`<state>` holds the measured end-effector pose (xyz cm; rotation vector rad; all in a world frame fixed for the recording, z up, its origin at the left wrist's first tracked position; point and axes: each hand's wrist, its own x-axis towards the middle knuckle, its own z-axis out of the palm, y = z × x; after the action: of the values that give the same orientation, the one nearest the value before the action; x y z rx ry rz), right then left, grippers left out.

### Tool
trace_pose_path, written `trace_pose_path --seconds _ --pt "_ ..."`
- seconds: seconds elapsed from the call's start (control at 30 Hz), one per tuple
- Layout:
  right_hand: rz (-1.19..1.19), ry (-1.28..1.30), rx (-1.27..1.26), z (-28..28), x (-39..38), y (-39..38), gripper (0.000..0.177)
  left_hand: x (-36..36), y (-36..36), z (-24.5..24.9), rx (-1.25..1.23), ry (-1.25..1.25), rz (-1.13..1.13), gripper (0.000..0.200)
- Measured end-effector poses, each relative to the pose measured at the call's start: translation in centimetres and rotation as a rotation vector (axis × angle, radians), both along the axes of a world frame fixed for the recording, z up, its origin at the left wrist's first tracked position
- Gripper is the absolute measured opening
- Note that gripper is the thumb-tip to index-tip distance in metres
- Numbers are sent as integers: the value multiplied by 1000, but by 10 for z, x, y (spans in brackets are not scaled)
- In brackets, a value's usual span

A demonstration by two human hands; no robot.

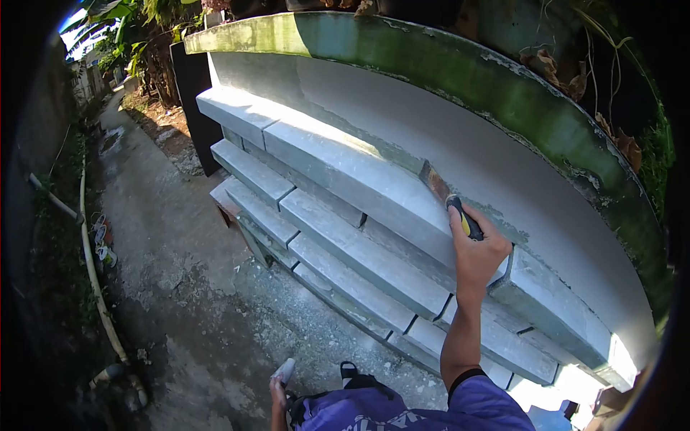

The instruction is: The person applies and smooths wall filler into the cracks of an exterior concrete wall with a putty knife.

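Note:
A scraper with a worn metal blade and a black and yellow handle is held in my right hand, fingers closed round the handle. Its blade tip rests where the top grey block course meets the pale wall. Low in view, my left hand is closed on a pale, flat-looking object, whose kind I cannot make out. That hand hangs beside my body, away from the blocks.
Stepped rows of grey blocks jut out below the wall. A mossy green ledge curves above it. Concrete path runs along the left, with a long pale pipe. Plants hang at the upper right.

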<state>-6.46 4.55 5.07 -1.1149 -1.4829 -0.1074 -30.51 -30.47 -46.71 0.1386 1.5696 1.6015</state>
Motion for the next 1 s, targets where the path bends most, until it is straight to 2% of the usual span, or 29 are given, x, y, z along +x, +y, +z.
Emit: trace_pose_path --seconds 0.03,0.13,0.27,0.4,0.5,0.6,0.67,0.7,0.73,0.8,0.83,0.87,1.0 --pt "-13 -4 21 -2 -1 -1 19 -1 -4 5 -11 -19 6 51" --pt "-38 1 49 -5 -3 0 20 1 -17 19 -64 47 19 37" --pt "-66 0 22 -8 10 -11 21 -7 -34 22 -91 85 -21 35" --pt "-19 -8 -73 -4 -9 7 19 -23 -49 15 -95 129 3 36" --pt "-10 -98 81 -9 -21 5 19 -30 -61 2 -60 94 81 37" --pt "-71 -15 88 -5 -11 -18 19 -40 -69 -12 -54 90 128 40" --pt "-50 -10 17 -5 -19 -5 19 -33 -74 -5 -14 70 160 41" --pt "-17 -15 -37 -4 -27 3 18 -33 -77 -2 -48 16 103 50" --pt "17 -17 -86 -4 -31 7 18 -27 -80 -4 -56 14 81 50" --pt "-4 -52 42 -6 -23 -1 19 -27 -71 -7 -52 27 50 49" --pt "-13 -31 91 -4 -18 -10 20 -22 -67 -3 -67 76 96 40" --pt "-25 -10 135 -4 -15 -14 21 -20 -63 -4 -57 76 95 40" --pt "-3 -20 -131 -4 -34 15 19 -14 -57 3 -38 42 54 40"
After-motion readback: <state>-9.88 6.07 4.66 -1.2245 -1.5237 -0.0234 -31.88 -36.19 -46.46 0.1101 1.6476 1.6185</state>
